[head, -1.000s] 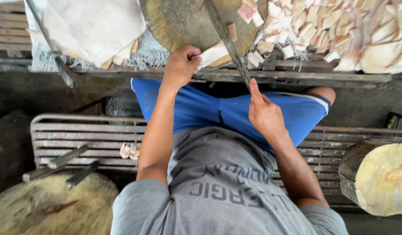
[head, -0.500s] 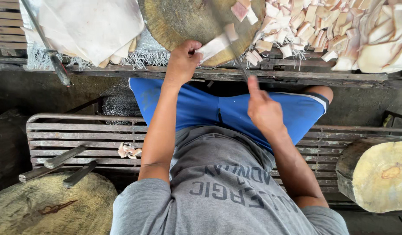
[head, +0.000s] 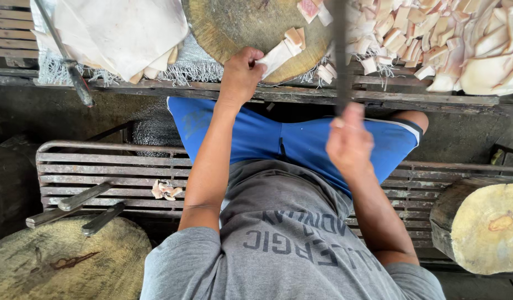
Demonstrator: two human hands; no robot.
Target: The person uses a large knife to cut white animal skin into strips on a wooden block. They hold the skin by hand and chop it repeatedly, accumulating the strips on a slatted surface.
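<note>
Round wooden block (head: pixel 240 22) sits ahead on slatted bench (head: pixel 378 100) — left hand (head: pixel 241 75) pinches pale meat strip (head: pixel 274 57) on it; right hand (head: pixel 350 145) fisted around blurred cleaver (head: pixel 341 50), beside cut pieces (head: pixel 434 33).

Blue shorts (head: pixel 301 141), grey shirt (head: pixel 290 244), pale pink-white strip (head: pixel 276 57)

A single head-worn camera looks almost straight down the person's own body, so the grey shirt fills the bottom of the frame close up and the slatted tabletop (head: pixel 434 100) runs across the top, farther off. The round chopping block (head: pixel 240 25) lies at the upper edge, partly cut off. There is no second view.
</note>
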